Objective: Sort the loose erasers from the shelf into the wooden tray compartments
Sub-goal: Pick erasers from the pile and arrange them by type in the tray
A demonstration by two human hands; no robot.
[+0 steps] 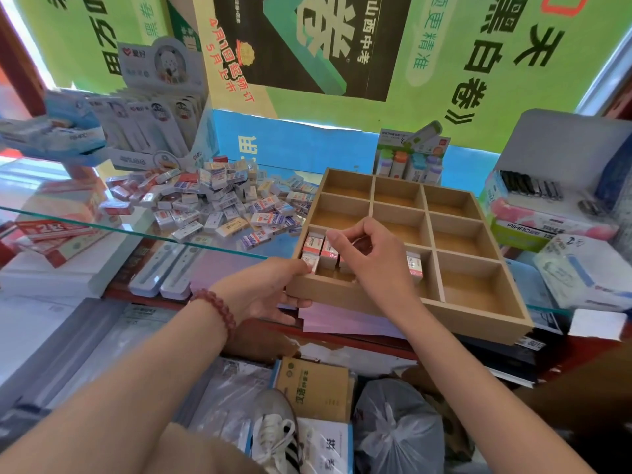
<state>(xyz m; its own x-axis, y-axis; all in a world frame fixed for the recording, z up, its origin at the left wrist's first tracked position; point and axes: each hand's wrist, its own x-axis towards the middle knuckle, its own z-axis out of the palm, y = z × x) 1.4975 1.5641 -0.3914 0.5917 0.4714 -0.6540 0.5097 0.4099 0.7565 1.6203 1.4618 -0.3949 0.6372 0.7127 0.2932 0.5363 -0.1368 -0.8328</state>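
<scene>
**Wooden tray steadied at the shelf edge**

Wood tray sits on the glass shelf, its near edge past the shelf's lip. Left hand grips its near-left corner, thumb on top, fingers beneath. Right hand hovers with curled fingers over the near compartments; I cannot tell whether it pinches anything. Upright erasers stand in the near-left compartment. Loose erasers lie heaped on the shelf, just left of the tray.

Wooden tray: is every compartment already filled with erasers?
No: erasers sit only in the wooden tray's near-left compartments, while its far rows and right column show bare wood.
</scene>
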